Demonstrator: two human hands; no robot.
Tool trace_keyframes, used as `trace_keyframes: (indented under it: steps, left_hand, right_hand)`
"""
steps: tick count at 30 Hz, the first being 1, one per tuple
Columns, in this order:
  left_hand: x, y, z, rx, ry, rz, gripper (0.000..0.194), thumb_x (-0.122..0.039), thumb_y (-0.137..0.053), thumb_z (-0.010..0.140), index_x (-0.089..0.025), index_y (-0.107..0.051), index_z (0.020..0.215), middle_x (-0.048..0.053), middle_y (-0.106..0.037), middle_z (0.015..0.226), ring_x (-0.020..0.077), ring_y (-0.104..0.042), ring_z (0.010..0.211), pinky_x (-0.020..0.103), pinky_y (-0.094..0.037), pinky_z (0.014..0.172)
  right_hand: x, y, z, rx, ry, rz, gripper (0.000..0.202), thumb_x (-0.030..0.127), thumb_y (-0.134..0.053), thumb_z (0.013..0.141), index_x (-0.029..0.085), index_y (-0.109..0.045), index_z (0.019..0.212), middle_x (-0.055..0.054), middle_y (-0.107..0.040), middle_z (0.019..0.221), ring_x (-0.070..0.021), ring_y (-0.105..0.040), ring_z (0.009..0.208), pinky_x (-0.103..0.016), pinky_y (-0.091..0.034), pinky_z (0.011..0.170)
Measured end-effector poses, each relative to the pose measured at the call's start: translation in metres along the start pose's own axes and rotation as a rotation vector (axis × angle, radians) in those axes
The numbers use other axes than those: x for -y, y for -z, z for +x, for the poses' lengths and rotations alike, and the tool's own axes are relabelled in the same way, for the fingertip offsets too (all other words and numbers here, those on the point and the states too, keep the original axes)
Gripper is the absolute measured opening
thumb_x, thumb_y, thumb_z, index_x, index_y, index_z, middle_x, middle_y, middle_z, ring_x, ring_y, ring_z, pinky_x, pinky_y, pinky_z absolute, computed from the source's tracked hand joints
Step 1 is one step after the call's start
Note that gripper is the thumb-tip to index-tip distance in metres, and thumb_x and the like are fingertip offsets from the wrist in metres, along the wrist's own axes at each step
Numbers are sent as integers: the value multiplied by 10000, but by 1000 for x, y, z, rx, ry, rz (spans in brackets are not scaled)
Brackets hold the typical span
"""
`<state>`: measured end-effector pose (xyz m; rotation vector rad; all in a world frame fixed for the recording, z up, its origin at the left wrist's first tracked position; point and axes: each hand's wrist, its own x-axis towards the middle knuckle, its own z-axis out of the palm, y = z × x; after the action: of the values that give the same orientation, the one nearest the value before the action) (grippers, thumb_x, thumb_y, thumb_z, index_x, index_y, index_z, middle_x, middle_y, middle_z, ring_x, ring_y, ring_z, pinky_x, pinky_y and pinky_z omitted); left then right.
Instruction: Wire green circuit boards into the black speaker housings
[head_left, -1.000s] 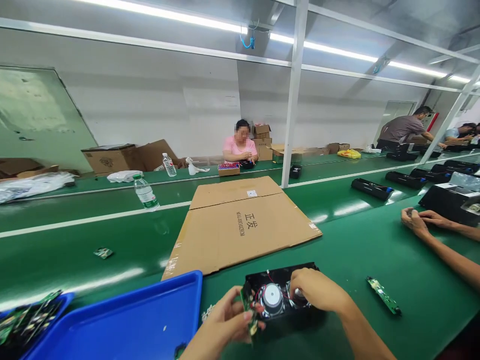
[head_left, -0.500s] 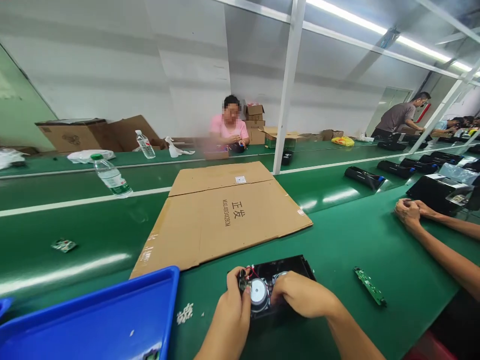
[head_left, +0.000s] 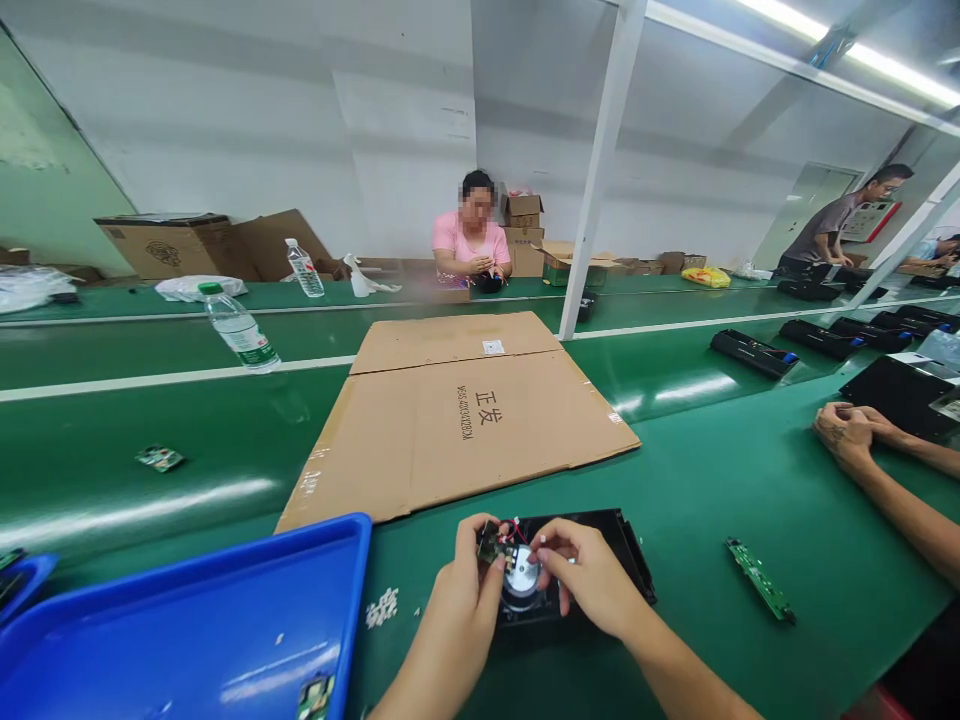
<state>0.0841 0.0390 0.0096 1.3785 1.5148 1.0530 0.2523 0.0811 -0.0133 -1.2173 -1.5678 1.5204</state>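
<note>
My left hand (head_left: pixel 474 580) grips a small circuit board (head_left: pixel 493 546) between thumb and fingers, above the left end of a black casing (head_left: pixel 592 530). A round silver speaker (head_left: pixel 523 575) sits in the casing, just under the board. Thin red wires (head_left: pixel 516 527) show beside the board. My right hand (head_left: pixel 581 570) hovers over the casing to the right of the board, thumb and forefinger pinched. A tiny white thing shows at its fingertips, too small to name. The casing lies flat on the green table, its middle partly hidden by my right hand.
A blue tray (head_left: pixel 225 560) stands at left, with small white pieces (head_left: pixel 382 607) beside it. Flattened cardboard (head_left: pixel 465 420) lies ahead. A long green circuit board (head_left: pixel 759 580) lies right, near a co-worker's clasped hands (head_left: pixel 851 430). A water bottle (head_left: pixel 240 328) lies tilted at left.
My right hand has lifted off the casing's right part, its fingers now pinched near the board. The left hand's board now tilts over the speaker. The whole view has shifted slightly.
</note>
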Motion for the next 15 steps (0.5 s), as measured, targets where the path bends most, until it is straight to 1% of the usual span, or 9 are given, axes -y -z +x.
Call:
trace_keyframes:
  steps: [2, 4, 6, 8, 9, 11, 15]
  left_hand:
    - [0, 2, 0, 38, 16, 24, 300, -375, -437, 875, -231, -447, 1138, 41, -715, 819, 232, -660, 706, 290, -452, 651]
    - [-3, 3, 0, 56, 32, 51, 309, -369, -397, 882, -229, -429, 1156, 42, -712, 819, 230, -654, 698, 300, -458, 652]
    - [-6, 4, 0, 89, 46, 79, 319, -354, -356, 889, -227, -419, 1175, 53, -704, 843, 230, -650, 710, 317, -472, 670]
    - [-6, 5, 0, 114, 49, 103, 345, -342, -327, 891, -222, -416, 1202, 51, -684, 815, 230, -643, 698, 338, -493, 693]
    - [-6, 5, 0, 121, 45, 110, 360, -339, -320, 892, -222, -415, 1219, 43, -670, 786, 229, -642, 686, 345, -504, 700]
    - [-5, 5, 2, 137, 37, 106, 382, -328, -327, 887, -224, -423, 1242, 30, -649, 758, 226, -654, 686, 348, -525, 714]
    - [-5, 5, 3, 158, 51, 79, 403, -301, -350, 867, -223, -456, 1248, 30, -663, 771, 216, -673, 692, 350, -557, 736]
  right_hand:
    - [-2, -4, 1, -59, -15, 54, 354, 491, -580, 776, 179, -559, 943, -29, -623, 751, -163, -570, 571, -207, -380, 360]
    - [0, -5, 1, -92, 30, -7, 313, 465, -556, 805, 177, -569, 929, -30, -638, 753, -148, -553, 562, -214, -383, 407]
    - [3, -6, -1, -86, 101, -111, 270, 423, -513, 861, 172, -610, 838, -25, -641, 703, -134, -533, 556, -234, -400, 499]
    - [6, -6, -2, -78, 185, -206, 292, 380, -496, 895, 171, -651, 762, -34, -657, 710, -148, -569, 634, -258, -421, 615]
    - [6, -7, -3, -75, 219, -244, 296, 358, -498, 900, 173, -670, 748, -39, -665, 728, -160, -585, 678, -263, -420, 649]
    - [5, -8, -3, -64, 266, -321, 272, 304, -511, 894, 176, -704, 751, -41, -663, 738, -168, -591, 708, -260, -401, 652]
    - [0, -12, -4, -59, 305, -408, 215, 207, -532, 876, 174, -723, 782, -26, -652, 697, -148, -555, 627, -243, -354, 592]
